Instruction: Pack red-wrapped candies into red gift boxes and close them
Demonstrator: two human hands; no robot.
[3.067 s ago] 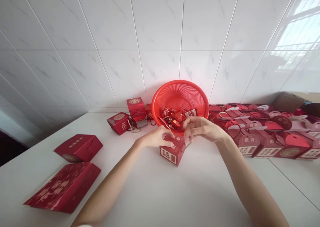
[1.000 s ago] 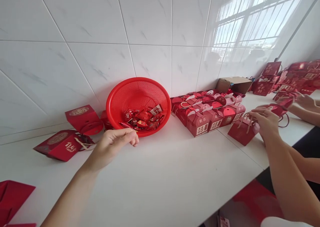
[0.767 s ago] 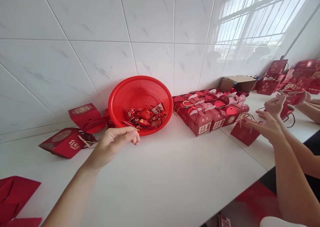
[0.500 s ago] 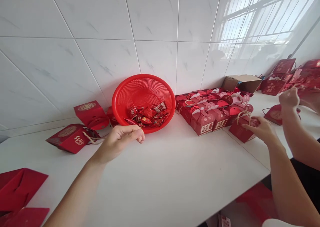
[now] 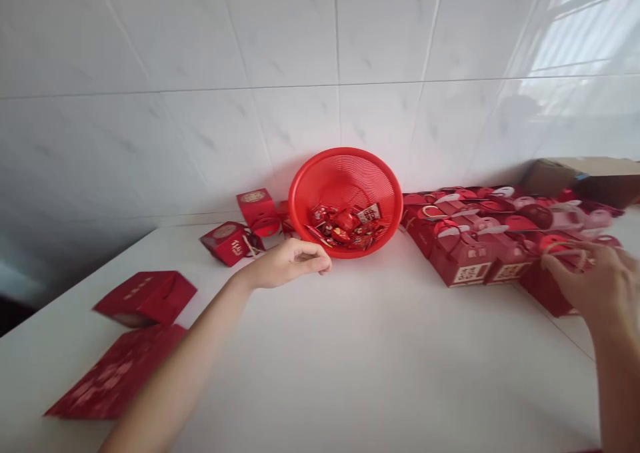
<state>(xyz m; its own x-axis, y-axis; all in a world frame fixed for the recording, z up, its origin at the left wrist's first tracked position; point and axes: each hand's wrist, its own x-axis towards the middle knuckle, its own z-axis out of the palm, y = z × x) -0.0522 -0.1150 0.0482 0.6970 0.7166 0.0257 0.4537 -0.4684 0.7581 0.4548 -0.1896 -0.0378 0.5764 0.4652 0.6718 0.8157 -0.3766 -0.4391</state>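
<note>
My left hand (image 5: pixel 295 264) hovers above the white table, in front of a red basket (image 5: pixel 346 156) of small wrapped packets (image 5: pixel 347 221). Its fingers are curled together, and nothing shows in them. At the right, my right hand (image 5: pixel 603 283) is at the twine handle of a red box (image 5: pixel 550 289); blur and the hand itself hide whether the fingers grip it. That box stands at the near end of rows of red and pink gift boxes (image 5: pixel 463 258). Left of the basket are two red boxes, one upright (image 5: pixel 256 208) and one lying tilted (image 5: pixel 227 245).
At the near left a red box (image 5: pixel 147 298) lies beside a flat red piece (image 5: pixel 113 380). A cardboard box (image 5: pixel 595 176) stands at the back right. A tiled wall (image 5: pixel 210 146) runs behind the table (image 5: pixel 380 366).
The view has swung left, so more of the left table edge shows and the other person's arms are out of view. My right hand stays by the same box; my left remains curled.
</note>
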